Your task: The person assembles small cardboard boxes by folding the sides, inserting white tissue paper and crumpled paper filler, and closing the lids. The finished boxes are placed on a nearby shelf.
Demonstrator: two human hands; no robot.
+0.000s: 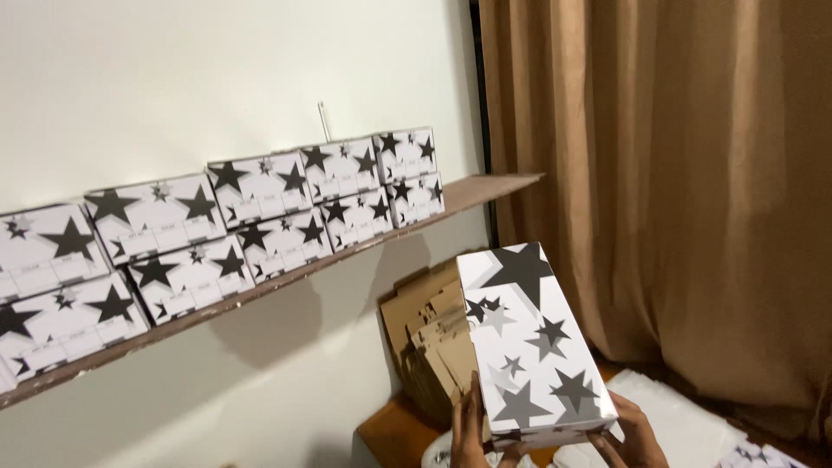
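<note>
A white cardboard box [529, 338] printed with black and grey stars is held up in front of me, tilted with its lid facing the camera. My left hand [469, 425] grips its lower left edge. My right hand [635, 436] supports its lower right corner from below. Both hands are partly cut off by the bottom of the frame.
A brown wall shelf [485, 192] carries two stacked rows of matching star boxes [260, 217], with bare room at its right end. Flattened brown cardboard [429, 342] leans against the wall on a low wooden surface [394, 433]. A tan curtain [676, 173] hangs at right; white sheets [685, 420] lie below.
</note>
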